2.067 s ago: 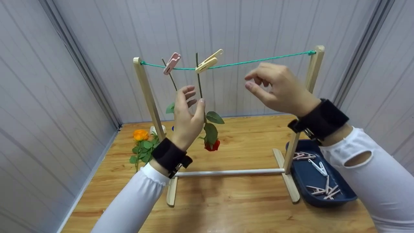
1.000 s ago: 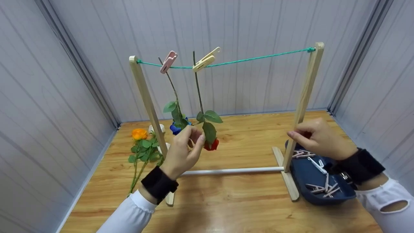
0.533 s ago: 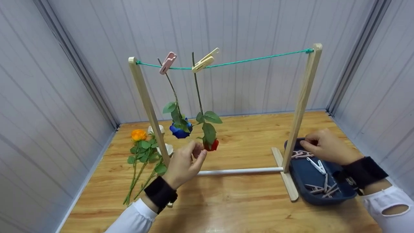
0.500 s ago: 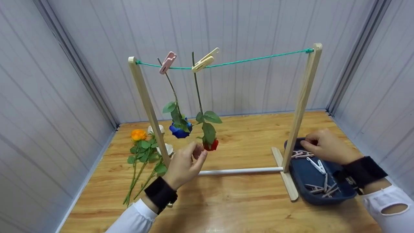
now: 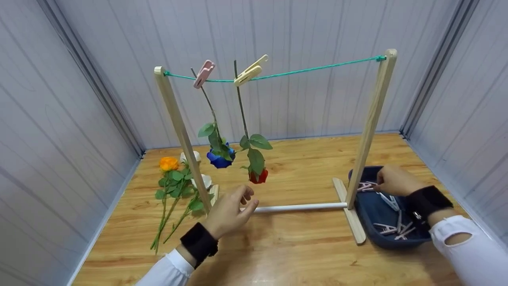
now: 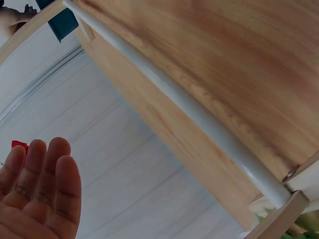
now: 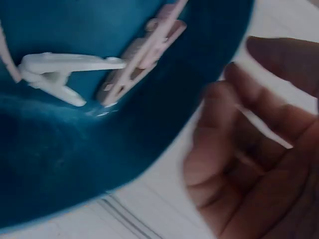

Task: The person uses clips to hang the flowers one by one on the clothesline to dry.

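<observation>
Over the back part of a dark blue tub (image 5: 371,214), my right hand (image 5: 399,180) hovers with loosely bent fingers and holds nothing. Pink clothespins (image 7: 144,55) and a white clothespin (image 7: 65,72) lie in the tub near it. My left hand (image 5: 230,210) is relaxed beside the rack's white crossbar (image 5: 301,207), with nothing in it. A blue rose (image 5: 220,158) hangs head down from the green cord (image 5: 317,68), pinned by a pink clothespin (image 5: 204,74). To its right a red rose (image 5: 258,176) hangs the same way from a yellow clothespin (image 5: 250,73), above my left hand.
An orange rose (image 5: 169,163) and white roses (image 5: 203,181) lie on the table behind and beside the rack's left post (image 5: 180,131). The right post (image 5: 371,131) stands close to the tub. Panelled walls enclose the table.
Both hands have come down from the hanging red rose and the cord. The right hand has moved over to the tub and lowered; the left has sunk toward the crossbar.
</observation>
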`<state>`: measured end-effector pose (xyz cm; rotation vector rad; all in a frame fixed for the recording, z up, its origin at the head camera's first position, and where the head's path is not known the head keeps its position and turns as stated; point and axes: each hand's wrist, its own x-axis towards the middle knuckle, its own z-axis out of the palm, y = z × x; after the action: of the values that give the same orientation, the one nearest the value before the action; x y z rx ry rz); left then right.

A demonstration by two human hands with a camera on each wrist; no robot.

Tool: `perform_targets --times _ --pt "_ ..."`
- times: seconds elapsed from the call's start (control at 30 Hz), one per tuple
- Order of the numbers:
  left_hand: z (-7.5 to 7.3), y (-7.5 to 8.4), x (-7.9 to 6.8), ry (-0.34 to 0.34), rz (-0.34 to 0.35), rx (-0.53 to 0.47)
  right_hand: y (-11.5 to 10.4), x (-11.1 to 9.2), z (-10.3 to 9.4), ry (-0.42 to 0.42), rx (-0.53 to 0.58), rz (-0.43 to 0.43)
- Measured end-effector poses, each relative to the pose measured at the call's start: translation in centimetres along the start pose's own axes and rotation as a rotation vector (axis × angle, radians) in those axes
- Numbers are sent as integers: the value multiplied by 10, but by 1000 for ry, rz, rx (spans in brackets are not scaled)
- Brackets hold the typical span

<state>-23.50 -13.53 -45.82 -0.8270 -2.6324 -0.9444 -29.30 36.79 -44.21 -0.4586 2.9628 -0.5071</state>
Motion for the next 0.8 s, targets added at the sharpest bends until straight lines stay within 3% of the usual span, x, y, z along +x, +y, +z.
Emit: perform_targets --times 0.23,0.4,0.57,0.8 --pt "4 -4 -4 -127 -95 -12 12 9 12 -19 -120 66" --pt "8 -5 -5 -177 -99 -20 12 12 18 -49 -160 100" --pt "9 -5 -5 -192 -78 -14 14 14 26 -93 -163 133" --pt "10 -6 -5 -186 -82 -2 19 17 34 -56 -181 126"
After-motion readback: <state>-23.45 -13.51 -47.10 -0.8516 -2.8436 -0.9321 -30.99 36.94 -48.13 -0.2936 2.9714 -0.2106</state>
